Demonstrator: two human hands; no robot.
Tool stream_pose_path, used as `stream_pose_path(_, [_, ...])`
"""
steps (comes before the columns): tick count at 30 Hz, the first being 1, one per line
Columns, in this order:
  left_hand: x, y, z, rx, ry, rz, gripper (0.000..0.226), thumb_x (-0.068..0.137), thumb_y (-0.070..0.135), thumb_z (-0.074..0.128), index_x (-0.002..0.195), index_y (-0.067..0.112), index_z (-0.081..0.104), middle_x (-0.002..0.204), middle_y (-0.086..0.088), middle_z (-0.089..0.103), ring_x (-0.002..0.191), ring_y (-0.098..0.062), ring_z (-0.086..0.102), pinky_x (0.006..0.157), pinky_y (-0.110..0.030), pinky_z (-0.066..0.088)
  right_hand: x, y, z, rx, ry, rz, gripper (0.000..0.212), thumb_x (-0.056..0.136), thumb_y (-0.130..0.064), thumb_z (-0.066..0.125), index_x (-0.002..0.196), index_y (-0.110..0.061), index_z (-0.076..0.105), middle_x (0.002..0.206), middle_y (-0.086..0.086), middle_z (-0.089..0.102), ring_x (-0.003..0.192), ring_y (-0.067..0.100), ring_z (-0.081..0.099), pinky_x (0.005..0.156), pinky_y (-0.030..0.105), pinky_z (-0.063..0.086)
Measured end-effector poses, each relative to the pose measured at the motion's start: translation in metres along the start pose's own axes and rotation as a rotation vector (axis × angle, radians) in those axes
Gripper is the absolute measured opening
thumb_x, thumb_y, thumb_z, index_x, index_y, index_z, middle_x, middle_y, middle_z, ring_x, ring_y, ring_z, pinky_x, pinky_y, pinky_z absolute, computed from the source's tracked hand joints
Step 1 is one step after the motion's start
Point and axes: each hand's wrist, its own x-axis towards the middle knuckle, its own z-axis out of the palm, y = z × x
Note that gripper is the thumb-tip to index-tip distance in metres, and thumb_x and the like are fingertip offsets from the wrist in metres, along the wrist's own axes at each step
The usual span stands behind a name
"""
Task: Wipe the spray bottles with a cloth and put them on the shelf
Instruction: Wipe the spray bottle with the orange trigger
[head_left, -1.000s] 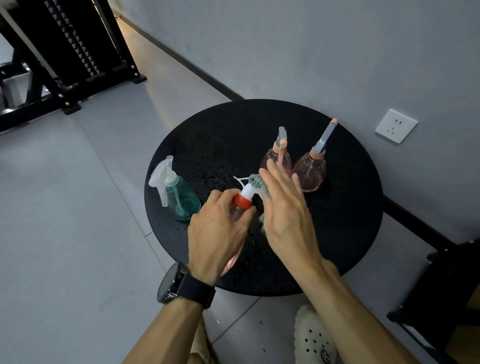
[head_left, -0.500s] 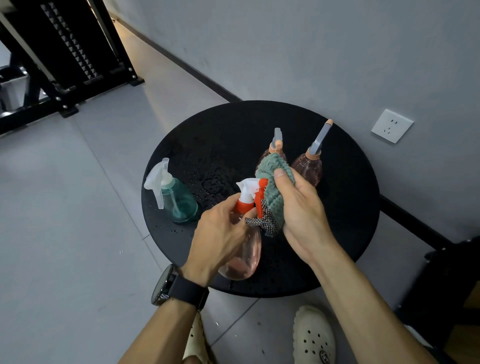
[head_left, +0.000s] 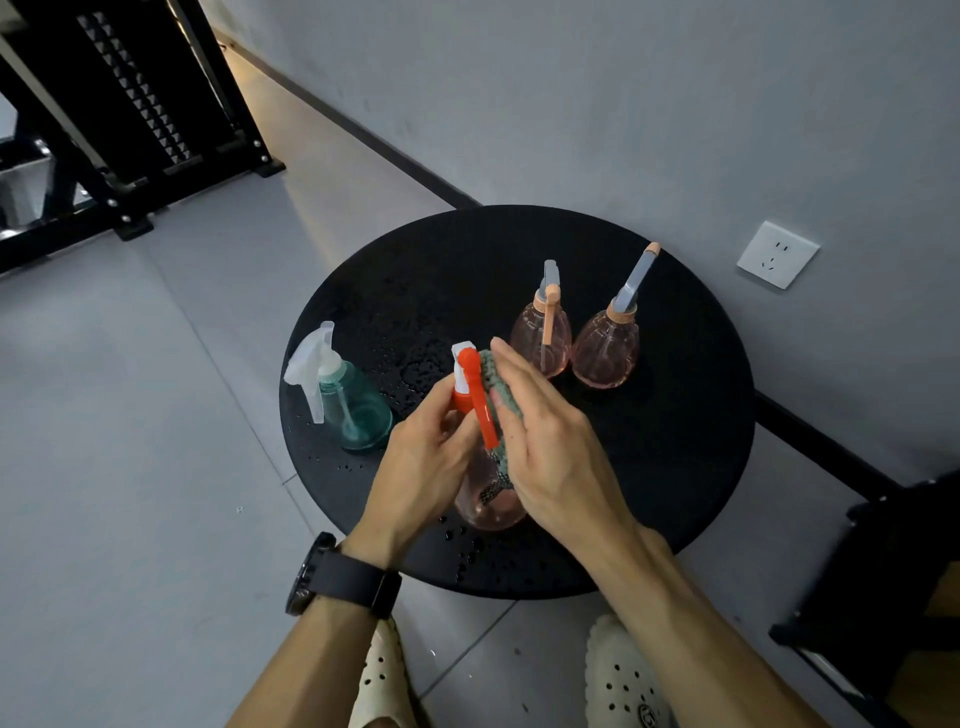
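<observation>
**Fingers wrapped on a pink bottle, cloth pressed to its trigger**

The fingers (head_left: 441, 415) of the left hand (head_left: 423, 470) curl round the neck of a pink spray bottle (head_left: 485, 506), just under its orange collar, holding it above the near part of the table. The right hand (head_left: 553, 457) has its fingers nearly straight and close together, pressing a green cloth (head_left: 496, 387) flat against the bottle's head and side; the thumb is hidden behind the cloth.

The round black table (head_left: 675, 441) has a matt, finely pitted top beaded with water drops. On it, well to the left, stands a teal spray bottle (head_left: 353, 410), translucent plastic with a frosted white trigger head. At the back stand two pink bulb-shaped bottles side by side, almost touching: the left bulb bottle (head_left: 540, 338) with a pale orange lever hanging down its front, the right bulb bottle (head_left: 607, 348) with a long clear nozzle slanting up to an orange tip. Both have ribbed, see-through bodies.

The held bottle is smooth clear pink plastic with a rounded base, a white pump head and a bright orange trigger (head_left: 480, 402) running down its front. The cloth is nubbly and thick, with a chequered patch at its lower end. A black watch (head_left: 340, 579) sits on the left wrist.
</observation>
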Motion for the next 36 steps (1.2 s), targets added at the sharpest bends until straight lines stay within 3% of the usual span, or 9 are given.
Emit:
stream_pose_path(4, [-0.003,0.007,-0.001,-0.147,-0.084,0.024,0.041,0.091,0.046,0.05,0.129,0.03,0.057,0.103,0.011,0.072,0.098,-0.001,0.066,0.084,-0.015,0.05,0.0,0.001,0.004,-0.002,0.009,-0.081,0.047,0.1,-0.007,0.039,0.147,-0.007,0.035,0.155,0.004,0.034,0.143,0.01,0.03,0.114,0.019,0.029])
stream_pose_path(7, [-0.002,0.006,-0.002,-0.176,-0.134,0.007,0.049,0.092,0.048,0.049,0.134,0.024,0.055,0.113,0.011,0.07,0.111,0.0,0.063,0.099,-0.024,0.05,0.001,0.002,0.004,-0.03,0.05,-0.109,0.045,0.101,-0.009,0.036,0.146,-0.006,0.038,0.155,0.005,0.035,0.143,0.011,0.031,0.113,0.023,0.032])
stream_pose_path(9, [-0.002,0.007,-0.002,-0.21,-0.182,-0.028,0.037,0.094,0.051,0.053,0.126,0.033,0.06,0.119,0.011,0.069,0.116,-0.003,0.062,0.104,-0.032,0.047,0.002,0.0,0.003,-0.052,0.117,-0.125,0.047,0.099,-0.015,0.032,0.143,-0.004,0.041,0.153,0.007,0.037,0.142,0.013,0.032,0.114,0.023,0.031])
stream_pose_path(11, [-0.003,0.008,-0.001,-0.368,-0.207,-0.069,0.029,0.091,0.033,0.058,0.119,0.033,0.065,0.118,0.008,0.071,0.117,-0.008,0.063,0.101,-0.03,0.049,0.002,-0.003,0.003,-0.072,0.164,-0.179,0.045,0.098,-0.011,0.037,0.141,-0.001,0.044,0.152,0.01,0.039,0.143,0.016,0.031,0.115,0.024,0.029])
stream_pose_path(14, [-0.004,0.004,-0.001,-0.596,-0.198,-0.11,0.033,0.084,0.013,0.057,0.115,0.003,0.061,0.103,-0.008,0.071,0.103,-0.022,0.067,0.089,-0.032,0.051,0.002,-0.003,0.005,-0.073,0.111,-0.272,0.046,0.096,-0.001,0.041,0.142,0.001,0.043,0.152,0.011,0.037,0.146,0.019,0.026,0.117,0.036,0.029])
stream_pose_path(18, [-0.004,-0.002,-0.003,-0.698,-0.176,-0.164,0.058,0.08,0.022,0.065,0.117,-0.018,0.046,0.106,-0.026,0.054,0.101,-0.04,0.05,0.091,-0.052,0.039,0.002,0.002,0.005,-0.056,0.048,-0.248,0.049,0.095,0.006,0.042,0.143,-0.002,0.041,0.154,0.008,0.034,0.147,0.014,0.021,0.116,0.036,0.03])
stream_pose_path(23, [-0.006,0.001,-0.004,-0.673,-0.183,-0.153,0.044,0.087,0.018,0.053,0.129,0.01,0.06,0.123,-0.021,0.067,0.116,-0.035,0.063,0.102,-0.043,0.049,0.002,0.004,0.003,-0.087,0.118,-0.151,0.048,0.094,0.002,0.038,0.141,-0.002,0.044,0.153,0.007,0.037,0.145,0.013,0.025,0.116,0.017,0.022])
stream_pose_path(31, [-0.002,0.008,-0.006,-0.175,-0.053,0.03,0.031,0.087,0.04,0.062,0.117,0.033,0.06,0.106,0.005,0.072,0.097,-0.009,0.069,0.085,-0.019,0.052,0.005,0.013,-0.01,-0.045,0.23,-0.008,0.051,0.093,0.008,0.048,0.142,-0.004,0.043,0.153,0.004,0.037,0.142,0.014,0.033,0.111,0.022,0.034])
stream_pose_path(36, [0.003,0.002,-0.007,-0.135,0.124,0.035,0.031,0.086,0.035,0.069,0.116,0.028,0.064,0.103,0.01,0.074,0.097,-0.005,0.07,0.085,-0.023,0.056,0.005,0.015,-0.014,-0.042,0.253,0.008,0.052,0.092,0.009,0.048,0.142,-0.004,0.042,0.153,0.006,0.038,0.142,0.015,0.034,0.111,0.024,0.036])
